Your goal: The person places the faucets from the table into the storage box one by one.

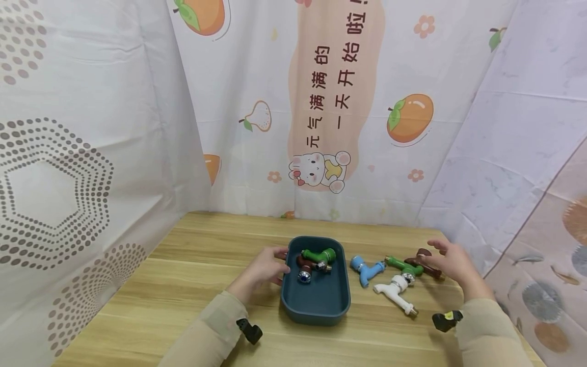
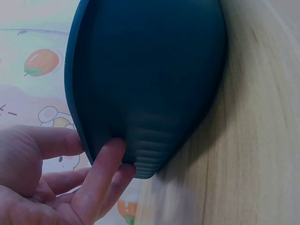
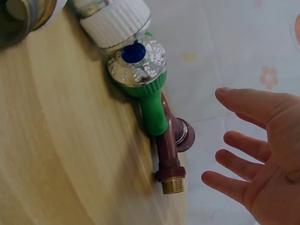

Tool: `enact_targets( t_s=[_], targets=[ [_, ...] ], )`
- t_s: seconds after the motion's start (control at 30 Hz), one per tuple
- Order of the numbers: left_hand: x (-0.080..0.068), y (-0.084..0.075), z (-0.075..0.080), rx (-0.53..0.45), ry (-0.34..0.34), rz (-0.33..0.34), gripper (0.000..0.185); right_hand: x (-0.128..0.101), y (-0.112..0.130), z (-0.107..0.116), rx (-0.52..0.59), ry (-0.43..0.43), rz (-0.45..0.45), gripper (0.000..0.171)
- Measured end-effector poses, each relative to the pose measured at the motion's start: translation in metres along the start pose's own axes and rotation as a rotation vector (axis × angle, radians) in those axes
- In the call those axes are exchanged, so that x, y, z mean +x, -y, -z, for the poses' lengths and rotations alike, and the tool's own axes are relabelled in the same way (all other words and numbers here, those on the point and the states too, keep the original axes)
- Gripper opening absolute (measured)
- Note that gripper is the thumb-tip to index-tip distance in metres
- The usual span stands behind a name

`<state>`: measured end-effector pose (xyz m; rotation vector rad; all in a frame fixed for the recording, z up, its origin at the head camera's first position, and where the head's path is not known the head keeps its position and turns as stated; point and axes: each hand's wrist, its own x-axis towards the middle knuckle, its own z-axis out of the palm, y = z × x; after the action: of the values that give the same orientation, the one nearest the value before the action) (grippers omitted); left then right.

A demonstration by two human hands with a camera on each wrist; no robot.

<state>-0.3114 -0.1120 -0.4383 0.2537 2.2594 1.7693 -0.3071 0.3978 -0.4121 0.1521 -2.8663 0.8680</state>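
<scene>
Left hand at the bin's wall, right hand free near the brown tap

The left hand (image 1: 263, 266) meets the left side of the dark bin (image 1: 316, 318), fingers spread, some against its outer wall and one at the rim; whether they pinch it, I cannot tell. Inside the bin, the inner green tap (image 1: 326, 255) and inner brown tap (image 1: 303, 263) lie toward the far end, leaving the near half of its floor uncovered.

The right hand (image 1: 451, 261) holds nothing: thumb and fingers stand apart, with a visible gap to the outer brown tap (image 3: 165, 150). That tap, nearest the right edge of the table (image 1: 183, 285), is partly overlapped by the outer green tap (image 1: 405, 266). The white tap (image 1: 395, 293) crowds the green one's chrome cap, its body angled toward the near side. The blue tap (image 1: 365, 268) sits between this cluster and the bin, a narrow strip of wood separating it from the bin's right wall. Behind, the table's far edge meets the printed curtain (image 1: 247, 173).
</scene>
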Motion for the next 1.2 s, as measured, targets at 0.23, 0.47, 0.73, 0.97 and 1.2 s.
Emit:
enact_targets(
  t_s=[0.23, 0.47, 0.73, 0.97, 1.2],
  targets=[
    [0.0, 0.0, 0.0, -0.017, 0.004, 0.001, 0.066, 0.003, -0.013, -0.004, -0.046, -0.009, 0.002, 0.068],
    [0.0, 0.0, 0.0, -0.018, 0.008, -0.001, 0.066, 0.004, -0.021, -0.007, -0.046, 0.032, -0.012, 0.059],
    [0.0, 0.0, 0.0, -0.015, 0.011, -0.006, 0.066, 0.002, -0.028, -0.011, -0.045, 0.013, 0.017, 0.054],
    [0.001, 0.002, 0.0, -0.007, 0.01, -0.009, 0.066, 0.003, -0.037, -0.016, -0.037, 0.008, 0.041, 0.049],
    [0.0, 0.0, 0.0, -0.011, 0.011, -0.009, 0.067, 0.006, -0.041, -0.016, -0.051, 0.06, 0.004, 0.053]
  ],
)
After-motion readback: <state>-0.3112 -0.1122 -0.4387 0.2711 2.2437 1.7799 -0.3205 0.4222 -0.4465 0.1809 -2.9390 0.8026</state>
